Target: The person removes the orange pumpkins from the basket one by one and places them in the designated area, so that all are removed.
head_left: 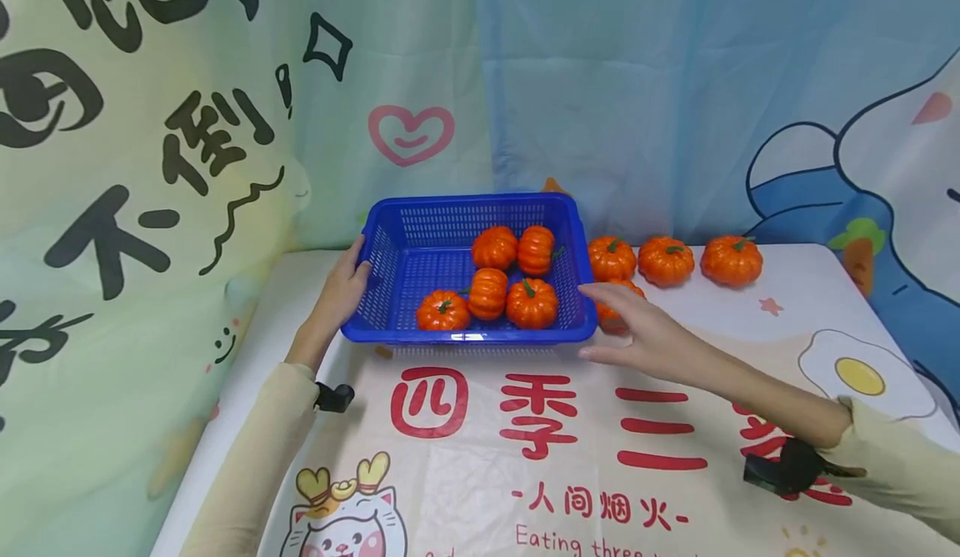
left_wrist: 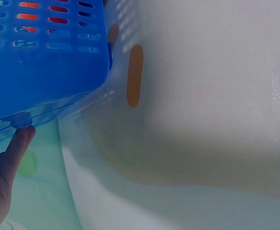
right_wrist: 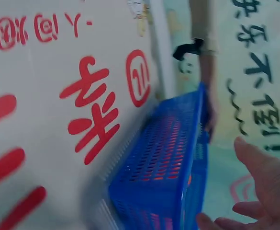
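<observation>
A blue plastic basket (head_left: 465, 337) with perforated walls holds several small orange pumpkins (head_left: 532, 303), gathered mostly in its right half. At its left end my left hand (head_left: 347, 280) grips the rim, with fingers against the outer wall; the left wrist view shows its fingertips (left_wrist: 26, 133) on the blue plastic. My right hand (head_left: 637, 332) is at the basket's right end, thumb and fingers spread apart, fingertips close to the rim. Whether they touch it I cannot tell. In the right wrist view, that hand (right_wrist: 269, 191) appears beside the basket wall (right_wrist: 154, 158).
Right of the basket, more pumpkins (head_left: 665, 260) sit along the table's back edge, one partly hidden behind my right hand. A printed cloth (head_left: 480, 474) with red characters covers the table. Patterned curtains (head_left: 585, 107) hang behind and at the left.
</observation>
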Demonstrator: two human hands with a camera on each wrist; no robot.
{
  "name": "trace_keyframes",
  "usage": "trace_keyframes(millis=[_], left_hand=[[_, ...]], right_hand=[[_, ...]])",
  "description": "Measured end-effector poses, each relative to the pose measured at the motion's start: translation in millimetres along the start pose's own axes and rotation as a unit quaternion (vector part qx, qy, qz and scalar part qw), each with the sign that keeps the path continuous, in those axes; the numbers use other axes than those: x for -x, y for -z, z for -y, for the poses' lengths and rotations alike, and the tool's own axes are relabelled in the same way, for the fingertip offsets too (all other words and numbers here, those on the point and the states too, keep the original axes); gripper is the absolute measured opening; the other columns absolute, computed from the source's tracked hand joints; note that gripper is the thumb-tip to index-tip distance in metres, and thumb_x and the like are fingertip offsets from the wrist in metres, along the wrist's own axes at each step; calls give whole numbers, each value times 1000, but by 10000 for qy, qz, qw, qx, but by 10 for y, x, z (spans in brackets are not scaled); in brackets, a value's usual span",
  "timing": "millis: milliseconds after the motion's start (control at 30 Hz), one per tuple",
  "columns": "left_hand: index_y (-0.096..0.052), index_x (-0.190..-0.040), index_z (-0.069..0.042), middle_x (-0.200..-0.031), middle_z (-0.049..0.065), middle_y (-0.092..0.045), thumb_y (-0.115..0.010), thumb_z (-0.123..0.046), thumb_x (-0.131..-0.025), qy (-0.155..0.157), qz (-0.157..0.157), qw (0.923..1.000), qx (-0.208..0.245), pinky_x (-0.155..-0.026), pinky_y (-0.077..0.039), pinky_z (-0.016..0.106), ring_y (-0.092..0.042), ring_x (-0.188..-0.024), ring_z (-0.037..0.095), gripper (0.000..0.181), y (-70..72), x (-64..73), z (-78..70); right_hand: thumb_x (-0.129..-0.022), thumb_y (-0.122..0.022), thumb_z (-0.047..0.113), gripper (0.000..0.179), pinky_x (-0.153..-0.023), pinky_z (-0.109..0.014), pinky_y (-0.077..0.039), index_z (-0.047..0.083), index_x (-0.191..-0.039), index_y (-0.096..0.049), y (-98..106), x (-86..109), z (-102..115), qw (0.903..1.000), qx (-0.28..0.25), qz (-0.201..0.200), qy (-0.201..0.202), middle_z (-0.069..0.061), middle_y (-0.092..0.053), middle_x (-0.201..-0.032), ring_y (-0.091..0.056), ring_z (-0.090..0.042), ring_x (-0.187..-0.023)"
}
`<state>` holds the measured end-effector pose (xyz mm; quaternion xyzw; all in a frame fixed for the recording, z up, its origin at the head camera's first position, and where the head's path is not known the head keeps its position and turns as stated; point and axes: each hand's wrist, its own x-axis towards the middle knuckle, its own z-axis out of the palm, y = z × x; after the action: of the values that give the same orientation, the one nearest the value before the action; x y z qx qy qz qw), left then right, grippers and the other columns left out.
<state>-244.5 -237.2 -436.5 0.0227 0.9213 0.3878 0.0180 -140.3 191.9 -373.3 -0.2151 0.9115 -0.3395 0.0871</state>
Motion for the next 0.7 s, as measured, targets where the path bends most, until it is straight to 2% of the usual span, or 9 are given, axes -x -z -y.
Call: trace_keyframes(millis=[100,233,333,433,567,700], left_hand=[[-11,-156,-7,-162,18,-15,-30,-20,-103,0,-4,10000,-15,-123,-15,54,-16,-150,37,58,-6,-3,3],[-11,-156,-7,-162,18,-16,-30,-19,-103,4,-13,10000,-23,-123,-15,54,-16,-150,37,58,-11,-6,7],[-11,-156,-7,-162,18,-15,-30,-19,-103,-2,22,10000,-18,-123,-15,54,-15,-150,37,58,-13,-9,14],[-12,-156,-7,-162,18,-16,-31,-19,-103,3,1,10000,-5,-123,-15,53,-16,-150,37,58,-22,-14,20],[-12,-156,-7,-162,18,-16,-31,-19,-103,-9,-10,10000,45,-123,-15,52,-16,-150,36,58,-23,-19,30],[-11,-157,-8,-162,17,-16,-30,-20,-103,-2,10,10000,44,-123,-15,52,-16,-151,36,58,1,-13,29]], right_hand=[[-85,-72,38,75,-101,-58,-46,5,-146,-41,29,-296,101,9987,192,429,193,-20,-43,-148,-43,-39,-135],[-87,-71,37,72,-103,-52,-48,2,-144,-43,-23,-819,214,9951,247,931,220,-20,-47,-145,-51,-37,-130],[-89,-69,36,74,-105,-48,-47,-1,-145,-40,-123,-1206,249,9881,429,1472,153,-22,-46,-146,-53,-36,-128],[-89,-67,38,76,-111,-48,-41,-3,-146,-38,-231,-1507,266,9783,751,1929,91,-21,-46,-147,-49,-36,-133],[-88,-69,37,75,-117,-47,-34,-1,-146,-40,-386,-1750,311,9706,918,2226,23,-20,-45,-149,-42,-34,-139],[-87,-71,34,73,-117,-44,-35,0,-145,-41,-521,-1850,375,9674,1045,2304,-92,-19,-47,-147,-44,-32,-136]])
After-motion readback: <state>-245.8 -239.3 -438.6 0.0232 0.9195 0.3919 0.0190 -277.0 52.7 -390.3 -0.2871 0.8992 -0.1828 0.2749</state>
